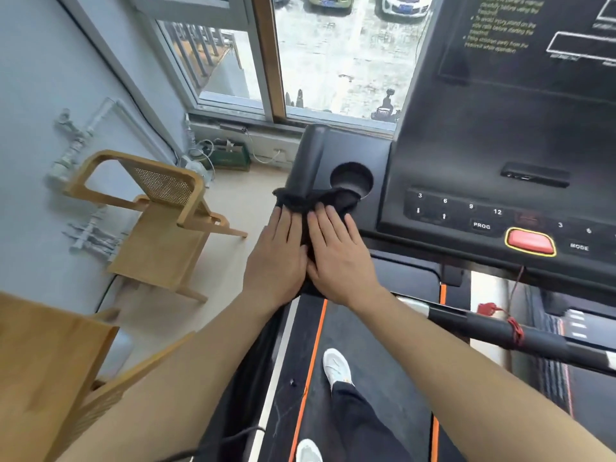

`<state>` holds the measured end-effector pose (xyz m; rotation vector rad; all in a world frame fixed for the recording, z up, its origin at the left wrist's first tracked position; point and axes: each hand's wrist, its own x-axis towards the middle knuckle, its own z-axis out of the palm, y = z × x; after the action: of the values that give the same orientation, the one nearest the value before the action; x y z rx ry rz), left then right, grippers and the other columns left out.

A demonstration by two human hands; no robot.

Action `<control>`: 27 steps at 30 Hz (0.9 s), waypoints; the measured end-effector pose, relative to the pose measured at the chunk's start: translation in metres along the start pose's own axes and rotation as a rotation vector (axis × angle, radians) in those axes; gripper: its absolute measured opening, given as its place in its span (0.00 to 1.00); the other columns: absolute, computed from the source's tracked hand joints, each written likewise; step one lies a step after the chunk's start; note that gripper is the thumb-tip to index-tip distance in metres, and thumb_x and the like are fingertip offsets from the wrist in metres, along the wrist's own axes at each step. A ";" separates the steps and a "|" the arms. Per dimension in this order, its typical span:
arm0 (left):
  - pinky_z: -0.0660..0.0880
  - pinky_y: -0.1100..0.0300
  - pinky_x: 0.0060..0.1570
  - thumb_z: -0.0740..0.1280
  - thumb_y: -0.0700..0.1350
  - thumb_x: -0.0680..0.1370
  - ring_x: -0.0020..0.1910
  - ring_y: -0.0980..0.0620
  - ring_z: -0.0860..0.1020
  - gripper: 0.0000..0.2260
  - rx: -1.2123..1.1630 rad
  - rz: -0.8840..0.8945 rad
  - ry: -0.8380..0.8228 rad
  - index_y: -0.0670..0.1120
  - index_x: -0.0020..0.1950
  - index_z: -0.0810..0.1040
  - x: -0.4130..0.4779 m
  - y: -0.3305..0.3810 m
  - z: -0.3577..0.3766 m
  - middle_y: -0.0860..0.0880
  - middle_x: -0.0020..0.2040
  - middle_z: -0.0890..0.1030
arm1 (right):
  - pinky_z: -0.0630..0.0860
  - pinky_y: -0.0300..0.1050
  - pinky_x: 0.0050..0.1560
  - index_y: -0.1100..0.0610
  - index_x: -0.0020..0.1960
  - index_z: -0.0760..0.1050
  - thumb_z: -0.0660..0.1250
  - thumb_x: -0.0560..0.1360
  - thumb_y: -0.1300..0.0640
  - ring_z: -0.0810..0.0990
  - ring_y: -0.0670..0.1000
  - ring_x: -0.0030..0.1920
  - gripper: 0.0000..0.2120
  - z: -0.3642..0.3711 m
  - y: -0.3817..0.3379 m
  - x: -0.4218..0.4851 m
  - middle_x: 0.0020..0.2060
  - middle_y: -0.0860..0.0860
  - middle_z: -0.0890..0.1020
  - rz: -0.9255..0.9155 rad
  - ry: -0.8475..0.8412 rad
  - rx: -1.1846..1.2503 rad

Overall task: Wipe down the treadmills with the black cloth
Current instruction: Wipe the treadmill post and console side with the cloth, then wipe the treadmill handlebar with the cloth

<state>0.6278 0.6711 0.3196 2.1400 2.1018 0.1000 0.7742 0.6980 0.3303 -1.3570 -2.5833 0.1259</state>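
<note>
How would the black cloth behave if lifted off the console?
The black cloth is bunched into folds under both hands, so it would likely hang limp. It looks thin, probably light, and unlikely to roll or break.

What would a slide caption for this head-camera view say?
Both hands, left and right, press a black cloth onto the treadmill console.

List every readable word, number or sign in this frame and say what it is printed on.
"3", "6", "9", "12": left keys on the treadmill console.
"PROG": console key.
"MODE": console key.
"3", "6": right keys, beyond the red button.
Warning text on the upper panel: too blurred.
</note>
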 end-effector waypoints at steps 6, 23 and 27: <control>0.61 0.44 0.73 0.56 0.49 0.83 0.77 0.42 0.63 0.18 0.073 0.188 0.061 0.44 0.69 0.74 -0.046 0.015 -0.003 0.44 0.74 0.72 | 0.77 0.53 0.39 0.58 0.53 0.79 0.71 0.74 0.59 0.80 0.61 0.38 0.08 -0.020 0.004 -0.048 0.42 0.54 0.80 0.062 0.042 0.238; 0.69 0.52 0.68 0.49 0.52 0.81 0.65 0.49 0.75 0.24 -0.400 0.229 0.015 0.46 0.61 0.82 -0.066 0.032 -0.015 0.49 0.64 0.81 | 0.73 0.51 0.45 0.53 0.54 0.80 0.63 0.78 0.55 0.79 0.58 0.46 0.09 -0.098 0.057 -0.108 0.44 0.51 0.82 0.531 0.043 0.138; 0.73 0.51 0.64 0.63 0.50 0.75 0.65 0.48 0.75 0.25 -0.288 0.192 -0.126 0.47 0.72 0.72 -0.051 0.034 -0.016 0.49 0.66 0.79 | 0.75 0.54 0.49 0.56 0.60 0.77 0.61 0.73 0.50 0.77 0.61 0.53 0.19 -0.068 0.020 -0.103 0.53 0.55 0.80 0.341 -0.185 0.139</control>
<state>0.6582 0.6204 0.3429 2.1062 1.6941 0.2640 0.8630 0.6229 0.3764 -1.7931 -2.4010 0.4981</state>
